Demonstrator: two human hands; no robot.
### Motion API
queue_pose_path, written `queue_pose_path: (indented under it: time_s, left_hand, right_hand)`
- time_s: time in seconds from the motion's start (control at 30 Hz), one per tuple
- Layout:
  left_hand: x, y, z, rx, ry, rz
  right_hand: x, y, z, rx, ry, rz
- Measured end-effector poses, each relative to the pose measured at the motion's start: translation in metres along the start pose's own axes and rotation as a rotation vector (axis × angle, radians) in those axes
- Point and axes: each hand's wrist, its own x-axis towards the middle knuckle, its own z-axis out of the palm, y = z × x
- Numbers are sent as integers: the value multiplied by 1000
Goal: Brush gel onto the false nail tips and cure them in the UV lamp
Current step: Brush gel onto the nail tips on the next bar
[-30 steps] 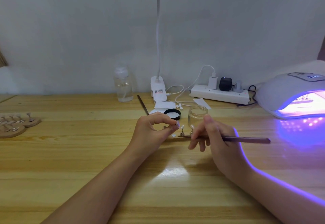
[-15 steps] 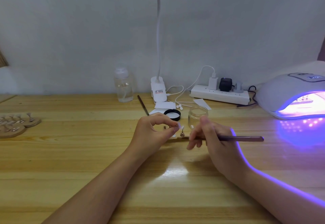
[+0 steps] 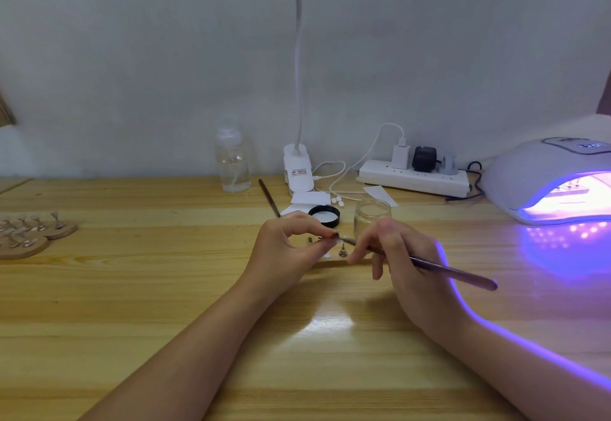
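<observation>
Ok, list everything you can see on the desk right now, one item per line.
brush: 1, dark purple, in right hand, tip at left fingertips
spare brush: 1, dark, behind left hand
jar: 1, clear, open, centre
lid: 1, black, left of jar
bottle: 1, clear, back
desk lamp: 1, white, lit, back centre
power strip: 1, white, back right
UV lamp: 1, white, glowing purple, right
wooden stands: 2, tan, far left
desk: 1, light wood
left hand: pinching something small, too small to tell
right hand: holding brush
</observation>
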Motion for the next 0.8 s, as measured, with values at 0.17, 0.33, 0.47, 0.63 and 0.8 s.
queue_pose_path:
  time_s: [0.17,0.33,0.47,0.63,0.8]
  left_hand:
    - [0,1,0,-1,5,-8]
    - [0,1,1,3,0,-11]
    - [0,1,1,-4,10,-2]
    - [0,1,0,-16,6,-6]
    - [0,0,0,-25,7,1]
  right_hand:
    - [-2,-2,0,2,-3,-23]
    - [0,-2,1,48,-16,13]
    - [-2,-1,-1,-3,-1,-24]
    - [-1,-2,1,34,4,-16]
    - [0,-2,0,-24,26,-26]
